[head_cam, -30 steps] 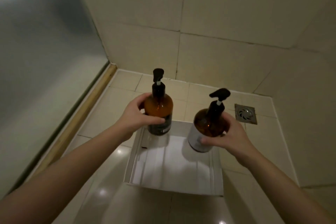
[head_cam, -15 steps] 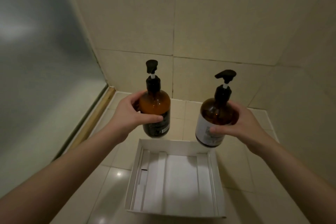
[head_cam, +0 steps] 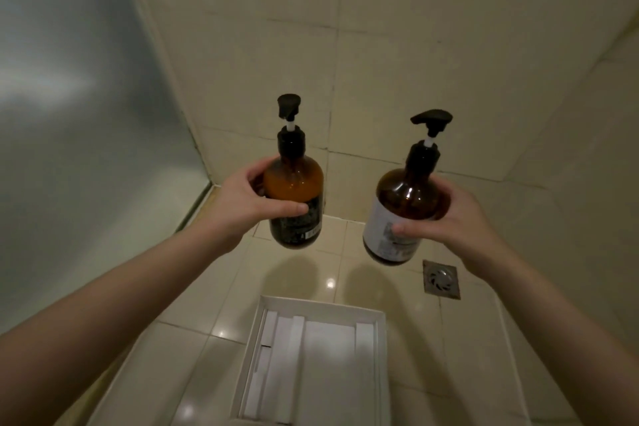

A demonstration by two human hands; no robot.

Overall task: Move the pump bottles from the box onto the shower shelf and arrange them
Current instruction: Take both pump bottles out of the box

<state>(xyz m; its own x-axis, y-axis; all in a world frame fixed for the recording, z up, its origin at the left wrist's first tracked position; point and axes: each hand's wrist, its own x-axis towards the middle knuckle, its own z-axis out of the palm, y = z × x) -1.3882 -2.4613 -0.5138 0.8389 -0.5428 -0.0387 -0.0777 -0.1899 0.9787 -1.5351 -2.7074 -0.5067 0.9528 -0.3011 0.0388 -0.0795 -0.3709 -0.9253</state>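
I can't read either label: the left bottle (head_cam: 294, 183) wears a dark one with pale print, the right bottle (head_cam: 404, 197) a white one (both too blurred). Both are amber with black pumps, held in the air. My left hand (head_cam: 242, 204) curls its fingers (head_cam: 287, 207) round the first, my right hand (head_cam: 460, 221) round the second. The white box (head_cam: 321, 308) lies on the floor (head_cam: 193, 315) below them.

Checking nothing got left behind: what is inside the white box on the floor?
Inside the white box only white cardboard inserts show; no bottle. The left hand holds the black-label bottle, the right hand the white-label bottle. The box's near end runs out of frame, unseen.
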